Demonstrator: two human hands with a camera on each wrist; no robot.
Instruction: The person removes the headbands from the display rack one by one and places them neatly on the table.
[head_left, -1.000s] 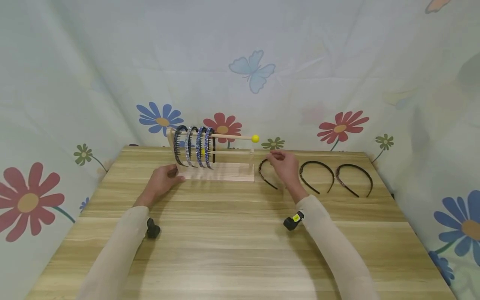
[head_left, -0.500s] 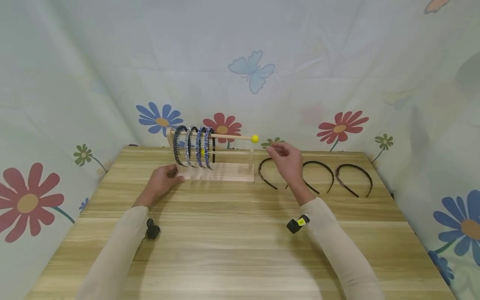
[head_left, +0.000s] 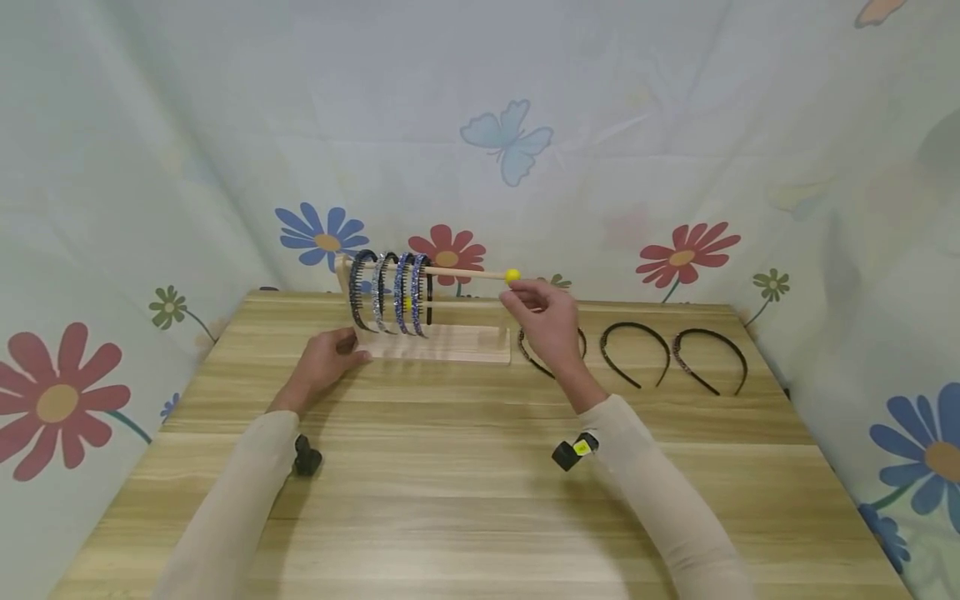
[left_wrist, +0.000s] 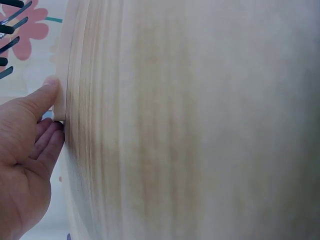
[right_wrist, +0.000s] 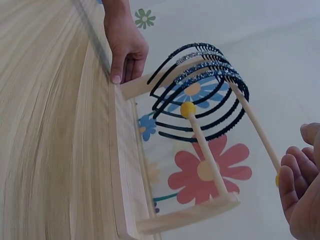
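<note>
A wooden headband rack (head_left: 465, 348) stands at the back of the table. Several headbands (head_left: 402, 292), black-toothed and mostly glittery, hang at its left part. My left hand (head_left: 321, 364) grips the left end of the rack's base; the left wrist view shows its thumb (left_wrist: 45, 95) on the base's edge. My right hand (head_left: 551, 325) is raised beside the yellow ball (head_left: 512, 276) on the upper rod's end. In the right wrist view its fingers (right_wrist: 295, 175) are loosely curled, thumb apart, and partly cover that ball; whether they touch it I cannot tell.
Three dark headbands lie on the table at right: one (head_left: 528, 354) partly behind my right hand, one (head_left: 635, 325) in the middle, one (head_left: 708, 331) farthest right. A lower rod ends in another yellow ball (right_wrist: 188, 109). A flowered cloth (head_left: 600, 192) hangs behind the table.
My right hand first drew slightly up and back from the rod's end, then moved left to the yellow ball. The left hand and the rack have stayed put.
</note>
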